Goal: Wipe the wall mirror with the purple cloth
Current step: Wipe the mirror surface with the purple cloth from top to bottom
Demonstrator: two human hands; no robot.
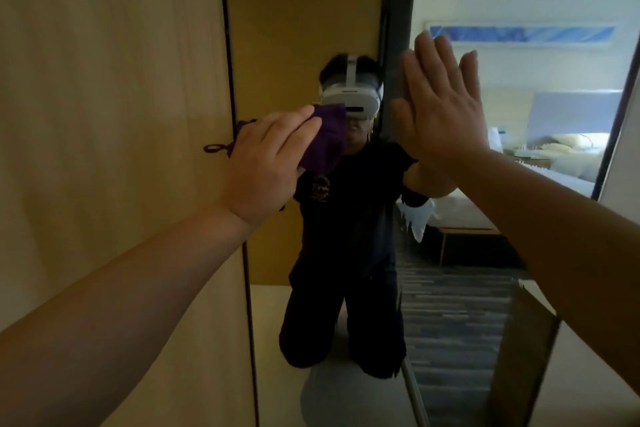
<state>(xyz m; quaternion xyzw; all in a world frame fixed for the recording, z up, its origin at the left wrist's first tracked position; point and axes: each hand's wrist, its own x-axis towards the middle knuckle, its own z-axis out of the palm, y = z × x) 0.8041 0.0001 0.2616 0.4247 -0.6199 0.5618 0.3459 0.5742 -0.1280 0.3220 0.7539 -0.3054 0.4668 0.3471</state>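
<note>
The wall mirror [311, 17] fills the middle of the view, framed by a thin dark edge on its left. My left hand [266, 163] presses the purple cloth [325, 139] flat against the glass near that left edge, at head height. A loose purple string of the cloth hangs out to the left of my wrist. My right hand [443, 107] lies flat on the mirror, fingers spread and pointing up, holding nothing. The glass reflects a kneeling person in dark clothes with a white headset.
A light wooden panel [110, 114] stands left of the mirror. The mirror's right edge [613, 135] slants down at the far right. The reflection shows a bed, a striped carpet and a blue picture on a far wall.
</note>
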